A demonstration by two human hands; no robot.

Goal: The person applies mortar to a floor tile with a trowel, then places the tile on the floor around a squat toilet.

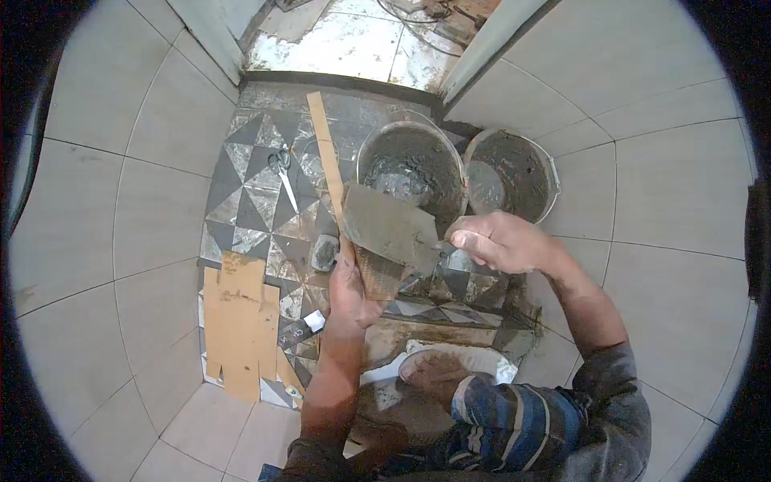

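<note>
My left hand (352, 293) is closed on a brown tile piece (379, 277) with a ribbed back. A long, narrow tan strip (324, 140) runs up from the same grip, pointing toward the doorway. My right hand (504, 241) is wrapped around the handle of a trowel (389, 225), its blade coated in grey mortar. That blade overlaps the upper part of the tile piece and hides it. Just beyond the blade stands a bucket (409, 173) with wet mortar inside. By my left fingers, a grey block (324, 253) lies on the floor.
A second mortar-smeared bucket (514, 177) stands at the right wall. Scissors (284, 177) lie on the patterned floor. Tan cut pieces (239, 321) are stacked at left, near a dark tool with a white end (302, 328). My bare foot (434, 373) rests at a white-rimmed fixture (502, 368).
</note>
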